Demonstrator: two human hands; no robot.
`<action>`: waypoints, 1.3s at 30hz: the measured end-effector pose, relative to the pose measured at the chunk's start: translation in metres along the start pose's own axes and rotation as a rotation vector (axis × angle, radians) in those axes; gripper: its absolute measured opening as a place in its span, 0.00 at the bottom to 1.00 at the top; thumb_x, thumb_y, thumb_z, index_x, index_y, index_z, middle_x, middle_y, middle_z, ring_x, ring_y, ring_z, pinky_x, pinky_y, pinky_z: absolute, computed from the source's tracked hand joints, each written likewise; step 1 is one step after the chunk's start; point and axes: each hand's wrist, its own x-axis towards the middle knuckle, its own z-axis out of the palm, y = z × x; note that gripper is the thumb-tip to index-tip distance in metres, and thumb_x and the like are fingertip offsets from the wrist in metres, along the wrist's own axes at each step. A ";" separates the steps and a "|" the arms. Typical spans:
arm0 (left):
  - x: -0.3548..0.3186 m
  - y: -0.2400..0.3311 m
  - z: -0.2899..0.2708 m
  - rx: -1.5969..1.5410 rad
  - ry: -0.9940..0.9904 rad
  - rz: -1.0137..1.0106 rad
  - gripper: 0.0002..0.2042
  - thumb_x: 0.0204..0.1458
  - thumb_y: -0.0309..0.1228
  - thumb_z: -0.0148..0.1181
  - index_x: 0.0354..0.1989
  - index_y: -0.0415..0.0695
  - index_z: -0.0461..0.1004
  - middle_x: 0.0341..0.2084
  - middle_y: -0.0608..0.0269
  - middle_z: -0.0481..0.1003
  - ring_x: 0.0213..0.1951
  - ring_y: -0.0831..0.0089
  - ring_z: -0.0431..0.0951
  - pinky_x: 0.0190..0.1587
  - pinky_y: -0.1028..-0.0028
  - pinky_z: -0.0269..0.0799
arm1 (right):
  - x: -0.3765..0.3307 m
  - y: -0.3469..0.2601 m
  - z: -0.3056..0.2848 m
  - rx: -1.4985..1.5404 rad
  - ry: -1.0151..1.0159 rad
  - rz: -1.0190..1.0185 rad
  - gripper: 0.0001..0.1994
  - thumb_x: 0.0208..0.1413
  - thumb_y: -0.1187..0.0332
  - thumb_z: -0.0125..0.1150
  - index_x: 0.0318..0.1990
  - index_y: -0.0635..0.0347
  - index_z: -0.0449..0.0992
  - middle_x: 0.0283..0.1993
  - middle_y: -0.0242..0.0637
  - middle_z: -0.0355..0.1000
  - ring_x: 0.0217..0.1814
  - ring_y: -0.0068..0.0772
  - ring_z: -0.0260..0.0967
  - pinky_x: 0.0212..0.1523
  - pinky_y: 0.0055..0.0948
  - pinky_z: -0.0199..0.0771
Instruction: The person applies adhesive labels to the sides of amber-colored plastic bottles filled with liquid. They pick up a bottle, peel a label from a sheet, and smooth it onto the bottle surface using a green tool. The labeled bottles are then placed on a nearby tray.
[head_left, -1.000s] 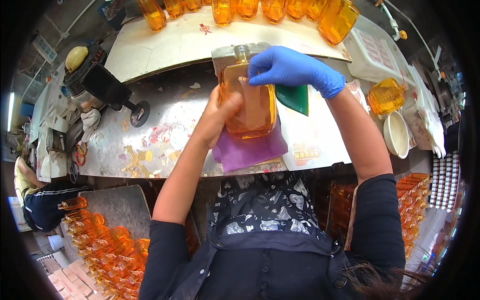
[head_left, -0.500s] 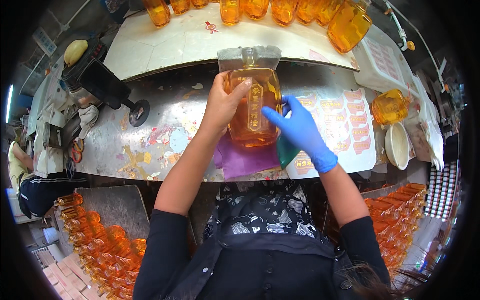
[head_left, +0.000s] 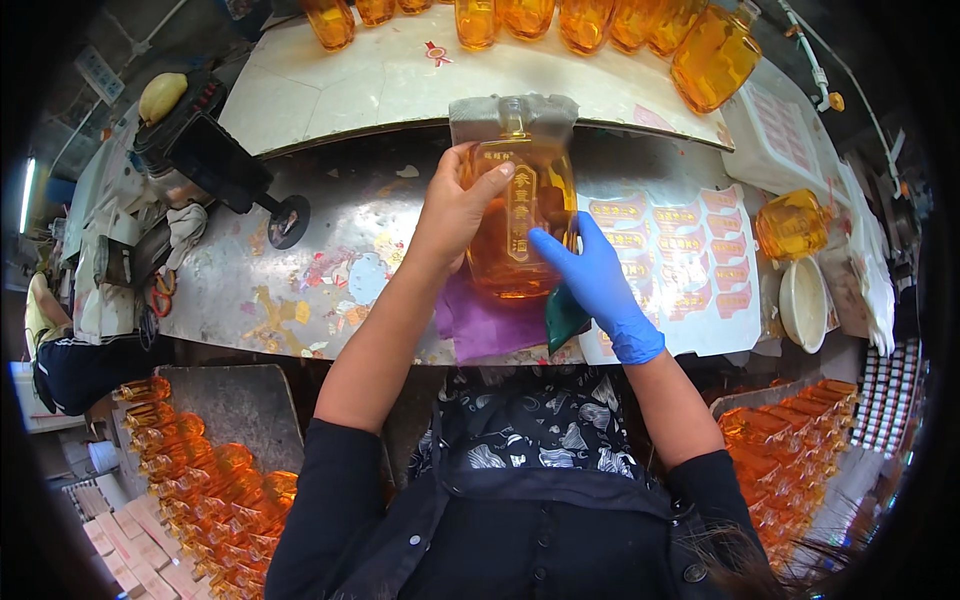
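An amber glass bottle (head_left: 485, 265) with a gold-printed front panel (head_left: 521, 212) lies tilted on the bench before me, its neck on a grey pad (head_left: 475, 120). My bare left hand (head_left: 468, 205) grips its left side, thumb pressed on the upper front by the panel. On the right side, my right hand (head_left: 600, 275) in a blue glove closes round the edge, its thumb on the lower front and its fingers partly hidden. Below that hand pokes out a green flat piece (head_left: 566, 318); whether it is held, I cannot tell. A purple cloth (head_left: 485, 335) lies beneath the bottle.
A white sheet of stickers (head_left: 690, 270) lies to the right, near a pale bowl (head_left: 803, 300) and another amber bottle (head_left: 795, 224). More bottles stand on the raised board (head_left: 370, 85). A black device (head_left: 215, 160) occupies the left. Bottles crowd below the bench on both sides.
The whole view has shifted slightly to the right. My gloved thumb has slid a little lower on the bottle's front. My left hand keeps its grip.
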 end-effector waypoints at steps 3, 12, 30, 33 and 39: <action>-0.001 0.002 0.002 -0.016 0.011 -0.012 0.26 0.53 0.31 0.63 0.56 0.35 0.60 0.48 0.54 0.71 0.50 0.73 0.72 0.53 0.73 0.68 | 0.001 0.005 0.003 0.028 0.005 -0.017 0.31 0.48 0.45 0.65 0.44 0.67 0.70 0.37 0.42 0.70 0.38 0.31 0.67 0.42 0.31 0.68; -0.001 0.002 0.002 -0.035 0.019 -0.011 0.24 0.54 0.31 0.61 0.56 0.35 0.61 0.48 0.55 0.71 0.50 0.73 0.72 0.54 0.74 0.67 | 0.002 0.004 0.005 0.047 0.031 -0.056 0.29 0.49 0.45 0.65 0.42 0.66 0.71 0.34 0.40 0.68 0.35 0.31 0.66 0.39 0.31 0.68; -0.003 0.004 0.002 -0.001 -0.006 0.005 0.28 0.50 0.31 0.65 0.56 0.35 0.59 0.49 0.55 0.69 0.52 0.71 0.70 0.56 0.72 0.65 | 0.002 0.010 0.005 0.062 0.013 -0.060 0.29 0.49 0.46 0.65 0.45 0.65 0.70 0.38 0.43 0.70 0.39 0.34 0.69 0.43 0.32 0.69; -0.002 0.002 0.002 -0.007 -0.009 0.022 0.29 0.50 0.31 0.66 0.56 0.35 0.59 0.50 0.54 0.69 0.52 0.71 0.70 0.56 0.72 0.65 | 0.004 0.019 0.004 0.083 -0.002 -0.044 0.30 0.48 0.46 0.66 0.45 0.66 0.70 0.37 0.42 0.69 0.39 0.33 0.67 0.43 0.32 0.69; -0.008 0.005 -0.003 -0.011 -0.071 -0.014 0.31 0.49 0.30 0.66 0.58 0.35 0.57 0.50 0.54 0.68 0.52 0.70 0.70 0.56 0.71 0.65 | -0.002 0.005 0.003 0.049 0.004 -0.067 0.28 0.49 0.49 0.66 0.46 0.67 0.70 0.42 0.44 0.71 0.43 0.35 0.69 0.47 0.33 0.69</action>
